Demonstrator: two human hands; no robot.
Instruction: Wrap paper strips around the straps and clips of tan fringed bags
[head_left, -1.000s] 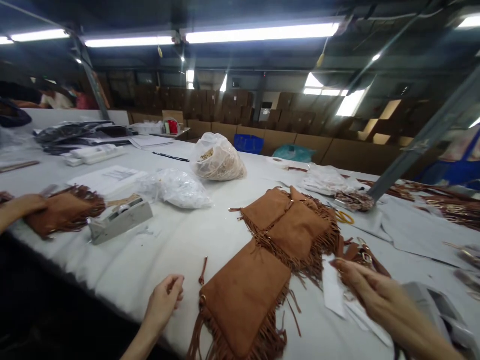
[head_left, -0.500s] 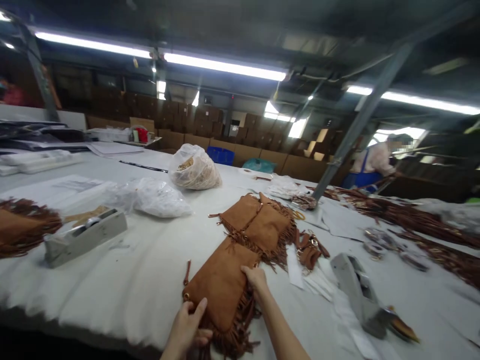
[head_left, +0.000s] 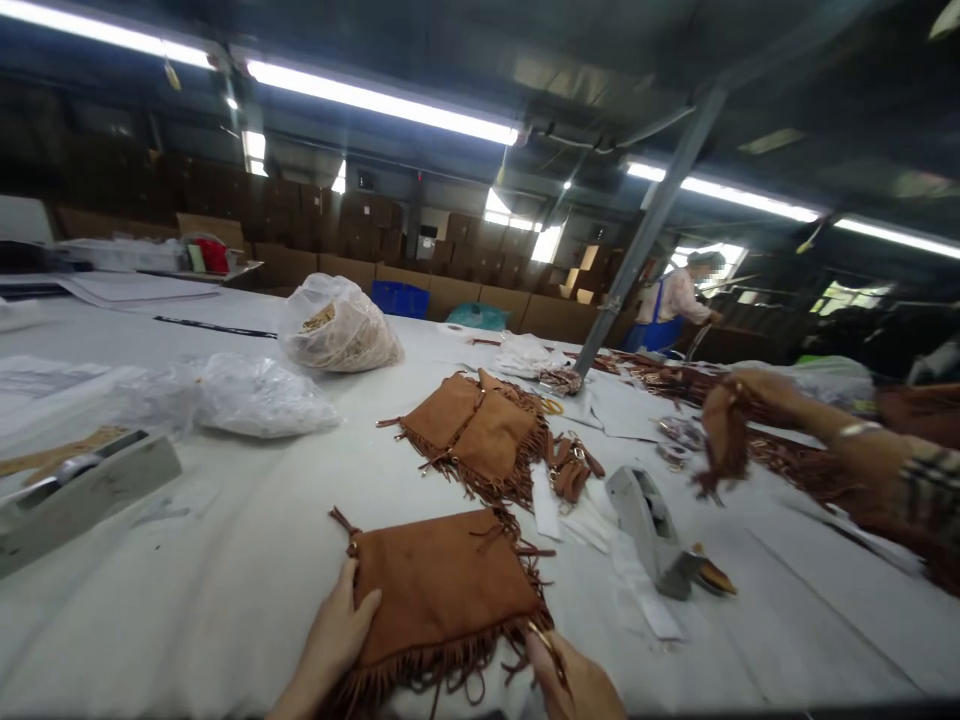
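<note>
A brown suede fringed bag (head_left: 442,590) lies flat on the white table (head_left: 247,520) right in front of me, fringe toward me. My left hand (head_left: 334,640) grips its left edge, thumb on top of the suede. My right hand (head_left: 574,675) pinches the bag's right bottom corner at the fringe. Farther back lies a small pile of the same fringed bags (head_left: 476,435), with a bundle of brown straps (head_left: 571,465) beside it.
A grey tape dispenser (head_left: 651,520) and white paper strips (head_left: 547,500) sit to the right. Another dispenser (head_left: 75,495) is at left, with plastic bags (head_left: 337,325) behind. A co-worker's hand (head_left: 742,410) holds a brown piece at right. A person stands by the post (head_left: 645,240).
The bag has been turned so it lies crosswise, fringe toward me. My hands shifted to its left edge and right corner. A co-worker's arm came into view at right.
</note>
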